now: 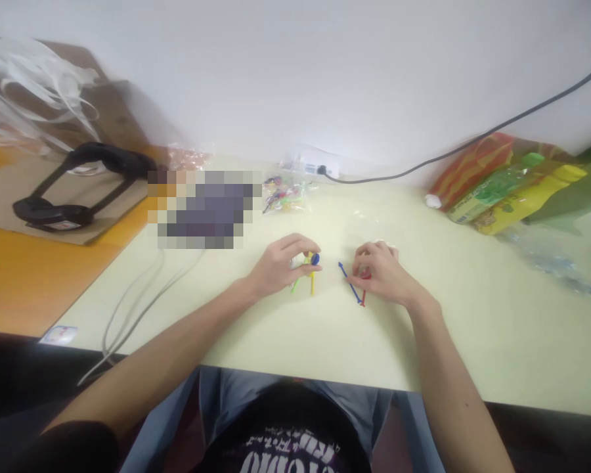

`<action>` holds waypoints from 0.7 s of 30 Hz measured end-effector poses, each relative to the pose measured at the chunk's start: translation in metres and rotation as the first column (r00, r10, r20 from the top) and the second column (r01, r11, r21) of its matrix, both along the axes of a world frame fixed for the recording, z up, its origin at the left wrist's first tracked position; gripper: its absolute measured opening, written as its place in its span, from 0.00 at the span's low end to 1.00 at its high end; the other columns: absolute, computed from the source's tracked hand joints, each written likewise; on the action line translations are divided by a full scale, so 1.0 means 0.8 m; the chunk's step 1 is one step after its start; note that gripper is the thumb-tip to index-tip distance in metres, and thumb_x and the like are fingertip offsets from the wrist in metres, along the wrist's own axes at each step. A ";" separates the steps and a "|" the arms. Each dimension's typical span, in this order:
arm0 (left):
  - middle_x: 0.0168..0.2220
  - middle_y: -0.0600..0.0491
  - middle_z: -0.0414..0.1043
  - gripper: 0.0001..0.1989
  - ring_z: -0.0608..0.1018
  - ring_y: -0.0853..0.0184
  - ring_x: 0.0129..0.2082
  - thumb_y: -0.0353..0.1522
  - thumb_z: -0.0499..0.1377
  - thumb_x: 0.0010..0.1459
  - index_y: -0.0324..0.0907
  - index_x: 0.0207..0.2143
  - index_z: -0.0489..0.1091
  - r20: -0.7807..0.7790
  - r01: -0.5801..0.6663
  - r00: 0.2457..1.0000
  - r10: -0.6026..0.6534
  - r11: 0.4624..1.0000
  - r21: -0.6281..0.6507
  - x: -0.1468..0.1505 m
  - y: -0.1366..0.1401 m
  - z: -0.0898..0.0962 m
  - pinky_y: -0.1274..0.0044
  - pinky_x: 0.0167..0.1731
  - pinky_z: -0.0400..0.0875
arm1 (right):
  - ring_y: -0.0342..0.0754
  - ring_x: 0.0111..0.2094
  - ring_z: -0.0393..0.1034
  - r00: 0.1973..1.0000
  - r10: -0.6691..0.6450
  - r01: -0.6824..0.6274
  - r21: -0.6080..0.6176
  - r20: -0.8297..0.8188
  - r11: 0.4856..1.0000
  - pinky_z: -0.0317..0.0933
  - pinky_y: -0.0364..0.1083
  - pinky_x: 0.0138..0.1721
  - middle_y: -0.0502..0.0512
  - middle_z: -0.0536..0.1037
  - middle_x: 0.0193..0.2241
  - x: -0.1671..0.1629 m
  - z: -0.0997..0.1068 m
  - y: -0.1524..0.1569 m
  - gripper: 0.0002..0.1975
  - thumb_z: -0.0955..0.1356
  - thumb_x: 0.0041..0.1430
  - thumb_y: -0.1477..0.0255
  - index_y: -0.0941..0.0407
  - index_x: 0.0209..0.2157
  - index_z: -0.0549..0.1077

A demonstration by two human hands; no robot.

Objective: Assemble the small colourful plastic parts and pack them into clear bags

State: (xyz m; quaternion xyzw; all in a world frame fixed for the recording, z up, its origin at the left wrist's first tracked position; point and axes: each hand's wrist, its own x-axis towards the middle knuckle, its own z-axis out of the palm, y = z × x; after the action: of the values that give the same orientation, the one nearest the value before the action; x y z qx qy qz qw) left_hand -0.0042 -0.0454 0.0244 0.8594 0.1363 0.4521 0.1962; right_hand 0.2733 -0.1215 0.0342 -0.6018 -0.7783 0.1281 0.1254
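My left hand (286, 264) is closed in a pinch, with a small blue round plastic piece (316, 259) between thumb and index finger. Below and behind those fingers, a yellow stick-like piece (312, 282) and a light green one (295, 286) show in part. To the right, my right hand (380, 272) is curled, fingertips together around a red plastic piece (366, 271) that is mostly hidden. A thin blue stick with an arrow-like tip (349, 281) slants beside the right thumb, its lower end close to the red piece's stem.
At the back lies a clear bag of colourful small parts (286, 195). A blurred-out dark object (207, 210) and cables (142, 309) are on the left. A black padded frame (83, 187) rests on cardboard. Snack bags (517, 190) stand at right, below a black cord (453, 150).
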 end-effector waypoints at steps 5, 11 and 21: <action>0.42 0.48 0.76 0.10 0.80 0.66 0.41 0.31 0.66 0.62 0.43 0.46 0.75 -0.013 0.006 1.000 -0.006 1.000 0.021 0.001 -0.001 0.003 0.74 0.43 0.76 | 0.60 0.50 0.63 1.000 0.019 -0.019 0.000 -0.011 1.000 0.53 0.64 0.54 0.58 0.75 0.47 -0.006 0.004 -0.001 0.10 0.72 0.62 0.61 0.50 0.30 0.80; 0.42 0.47 0.76 0.08 0.80 0.65 0.41 0.32 0.65 0.63 0.43 0.45 0.76 -0.023 0.010 1.000 -0.010 1.000 0.008 0.002 -0.002 0.005 0.73 0.44 0.76 | 0.59 0.49 0.63 0.995 0.089 -0.088 0.025 -0.036 0.996 0.54 0.62 0.53 0.58 0.75 0.46 -0.017 0.005 0.001 0.09 0.70 0.65 0.63 0.50 0.32 0.79; 0.40 0.48 0.76 0.11 0.79 0.67 0.37 0.36 0.68 0.60 0.43 0.44 0.77 -0.009 0.010 1.000 -0.010 1.000 -0.007 0.000 -0.001 0.003 0.75 0.40 0.76 | 0.57 0.49 0.65 0.990 0.135 -0.135 0.004 -0.048 0.991 0.53 0.59 0.55 0.56 0.77 0.46 -0.021 0.005 0.002 0.07 0.70 0.66 0.62 0.48 0.38 0.80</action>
State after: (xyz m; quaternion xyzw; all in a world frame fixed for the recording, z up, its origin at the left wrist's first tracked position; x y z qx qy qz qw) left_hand -0.0042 -0.0462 0.0268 0.8614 0.1342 0.4469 0.2007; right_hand 0.2568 -0.1200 0.0386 -0.5445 -0.8140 0.1504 0.1352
